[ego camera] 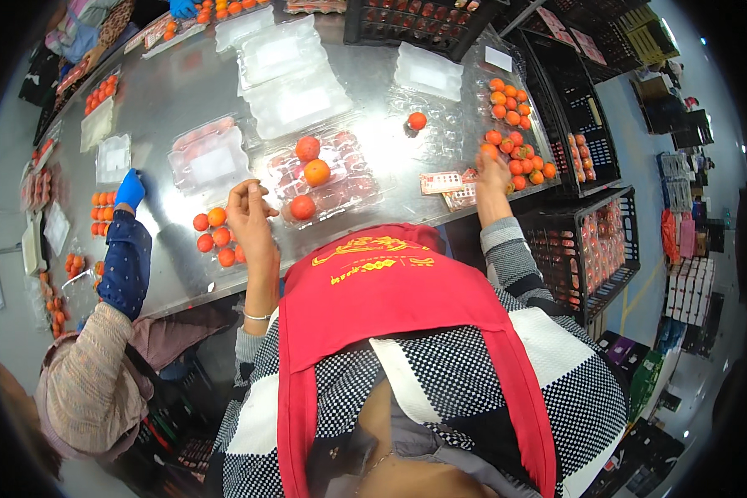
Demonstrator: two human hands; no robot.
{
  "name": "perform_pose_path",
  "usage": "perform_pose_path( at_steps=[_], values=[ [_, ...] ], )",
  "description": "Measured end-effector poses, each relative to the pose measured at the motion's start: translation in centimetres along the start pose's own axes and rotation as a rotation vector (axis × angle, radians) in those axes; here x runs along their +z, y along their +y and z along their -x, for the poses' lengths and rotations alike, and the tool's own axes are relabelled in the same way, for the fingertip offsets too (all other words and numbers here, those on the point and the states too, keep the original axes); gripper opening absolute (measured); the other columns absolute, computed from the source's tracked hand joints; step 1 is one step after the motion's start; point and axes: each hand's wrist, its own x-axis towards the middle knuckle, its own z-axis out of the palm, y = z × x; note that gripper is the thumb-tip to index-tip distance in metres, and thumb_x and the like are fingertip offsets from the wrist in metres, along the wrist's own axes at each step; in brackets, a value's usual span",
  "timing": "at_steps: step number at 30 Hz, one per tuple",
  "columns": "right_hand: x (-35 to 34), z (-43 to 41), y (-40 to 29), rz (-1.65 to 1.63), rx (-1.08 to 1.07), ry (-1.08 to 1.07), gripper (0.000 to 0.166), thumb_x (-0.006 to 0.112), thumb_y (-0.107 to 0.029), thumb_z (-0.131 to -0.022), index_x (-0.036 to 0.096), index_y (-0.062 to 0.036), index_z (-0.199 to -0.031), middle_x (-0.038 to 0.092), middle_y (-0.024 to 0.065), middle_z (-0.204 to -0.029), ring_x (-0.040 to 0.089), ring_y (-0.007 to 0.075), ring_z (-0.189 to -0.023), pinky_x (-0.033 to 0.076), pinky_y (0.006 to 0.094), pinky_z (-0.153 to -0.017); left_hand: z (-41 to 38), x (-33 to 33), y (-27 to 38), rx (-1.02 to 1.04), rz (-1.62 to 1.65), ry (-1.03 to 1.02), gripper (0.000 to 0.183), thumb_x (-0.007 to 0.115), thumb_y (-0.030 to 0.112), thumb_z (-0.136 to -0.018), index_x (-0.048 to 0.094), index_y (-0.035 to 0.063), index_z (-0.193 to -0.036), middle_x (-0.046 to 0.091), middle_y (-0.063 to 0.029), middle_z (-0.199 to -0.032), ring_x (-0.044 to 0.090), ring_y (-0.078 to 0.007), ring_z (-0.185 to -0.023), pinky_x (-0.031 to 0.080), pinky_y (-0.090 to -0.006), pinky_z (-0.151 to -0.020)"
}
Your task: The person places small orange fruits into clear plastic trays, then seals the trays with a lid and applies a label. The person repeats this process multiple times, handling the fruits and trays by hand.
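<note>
My left hand (251, 211) hangs with loosely curled, parted fingers beside a clear plastic clamshell tray (348, 198), holding nothing. Three round orange-red fruits, probably tomatoes, sit in that tray: a red one (307, 148), an orange one (317, 172) and another red one (302, 207). Off to the right, my right hand (493, 177) is at a cluster of loose tomatoes (526, 166). Its fingertips touch an orange tomato (489, 151); whether they grip it is unclear. More tomatoes (221, 236) lie left of my left hand.
Empty clamshells (295, 103) and a lidded one (208, 159) lie farther back. A single tomato (417, 121) rests near printed cards (442, 182). Black crates (597, 249) stand right of the metal table (180, 274). At left, a co-worker's blue-gloved hand (130, 190) is near packed tomatoes (103, 208).
</note>
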Motion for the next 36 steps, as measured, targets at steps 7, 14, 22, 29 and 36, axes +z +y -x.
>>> perform_pose_path(
  at_steps=[7, 14, 22, 29, 36],
  values=[
    [5.2, 6.5, -2.9, 0.146, -0.244, -0.308, 0.034, 0.073, -0.004, -0.092, 0.063, 0.0016, -0.124, 0.069, 0.0129, -0.106, 0.068, 0.0199, -0.094, 0.058, 0.0320, -0.082, 0.1, -0.4, -1.6, -0.018, -0.301, -0.052, 0.036, 0.060, 0.012, -0.100, 0.064, 0.0062, -0.135, 0.055, -0.0023, -0.111, 0.055, -0.0115, -0.096, 0.051, -0.0277, -0.079],
    [17.5, 19.8, -4.6, 0.722, -1.159, -1.413, 0.035, 0.068, -0.002, -0.085, 0.067, -0.0069, -0.120, 0.066, 0.0085, -0.113, 0.064, 0.0268, -0.108, 0.053, 0.0380, -0.091, 0.3, 0.0, -2.0, -0.108, -0.251, -0.137, 0.041, 0.063, 0.011, -0.100, 0.059, 0.0026, -0.140, 0.056, -0.0057, -0.116, 0.060, -0.0116, -0.089, 0.054, -0.0269, -0.069],
    [22.7, 21.7, -4.9, 1.050, -1.601, -1.766, 0.024, 0.068, -0.004, -0.082, 0.065, -0.0066, -0.105, 0.060, 0.0083, -0.103, 0.062, 0.0293, -0.103, 0.052, 0.0428, -0.089, 0.0, 0.0, -2.2, -0.098, -0.225, -0.168, 0.044, 0.064, 0.006, -0.098, 0.056, 0.0008, -0.141, 0.059, -0.0039, -0.101, 0.060, -0.0097, -0.073, 0.052, -0.0254, -0.061],
    [20.2, 21.1, -5.8, 0.648, -0.664, -1.679, 0.035, 0.068, -0.010, -0.096, 0.061, -0.0054, -0.129, 0.063, 0.0079, -0.121, 0.063, 0.0217, -0.115, 0.050, 0.0343, -0.100, -0.6, 0.5, -0.7, 0.215, -0.456, -0.049, 0.038, 0.061, 0.013, -0.101, 0.060, 0.0015, -0.137, 0.062, -0.0051, -0.103, 0.059, -0.0102, -0.074, 0.051, -0.0261, -0.064],
    [15.3, 25.0, -6.6, 0.282, -0.090, -1.532, 0.038, 0.065, -0.016, -0.101, 0.057, -0.0002, -0.134, 0.066, 0.0100, -0.123, 0.065, 0.0186, -0.111, 0.051, 0.0341, -0.100, 1.3, 4.1, 5.0, -0.091, 0.066, -0.385, 0.042, 0.052, 0.038, -0.110, 0.065, 0.0040, -0.131, 0.060, 0.0002, -0.083, 0.052, -0.0037, -0.062, 0.042, -0.0200, -0.054]
  ],
)
